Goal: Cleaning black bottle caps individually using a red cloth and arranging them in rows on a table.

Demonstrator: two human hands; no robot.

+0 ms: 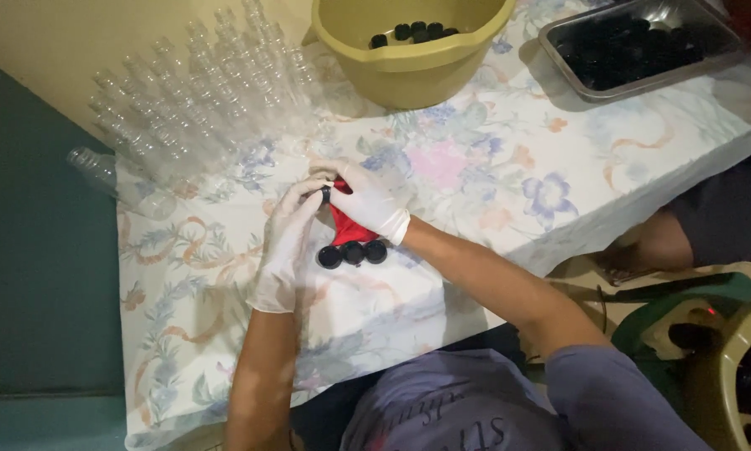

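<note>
Both hands are wearing white gloves and are working together over a floral tablecloth. The left hand is pinching a small black cap at its fingertips, and the right hand is gripping a red cloth that is hanging down from the palm, touching the cap from the other side. Three more black caps are lying in a row on the tablecloth directly beneath the cloth, just beside the left wrist. Clear plastic bottles are standing massed at the far left of the table, with one lying on its side at the edge. A yellow-green basin holding a few black caps is sitting beyond the hands, and a metal tray filled with dark caps is sitting at the far right corner. Another person's leg is showing beside the table's right edge. Nothing is blocking the view of the hands.
</note>
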